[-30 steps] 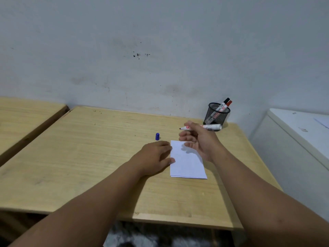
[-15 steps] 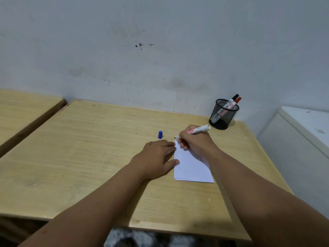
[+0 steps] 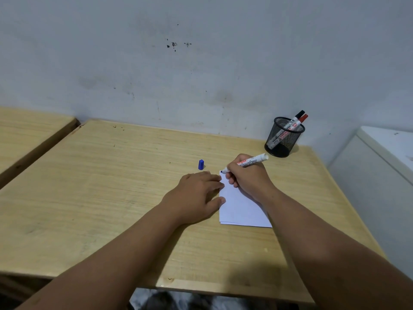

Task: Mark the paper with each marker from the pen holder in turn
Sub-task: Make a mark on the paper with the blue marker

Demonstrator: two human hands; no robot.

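Note:
A white sheet of paper (image 3: 242,209) lies on the wooden table (image 3: 111,186). My right hand (image 3: 248,177) grips an uncapped white marker (image 3: 252,162), its dark tip touching the paper's far left corner. My left hand (image 3: 196,195) lies flat, fingers spread, pressing the paper's left edge. A blue cap (image 3: 201,164) stands on the table just beyond my left hand. A black mesh pen holder (image 3: 283,137) at the far right corner holds a black-capped marker (image 3: 296,117) and a red-capped marker (image 3: 300,121).
A grey wall runs behind the table. A second wooden table (image 3: 26,135) stands to the left across a narrow gap. A white cabinet (image 3: 380,175) stands close on the right.
My right hand lowered the marker from level above the paper until its tip met the paper's far left corner. My left hand stayed on the paper's edge. The camera view shifted slightly.

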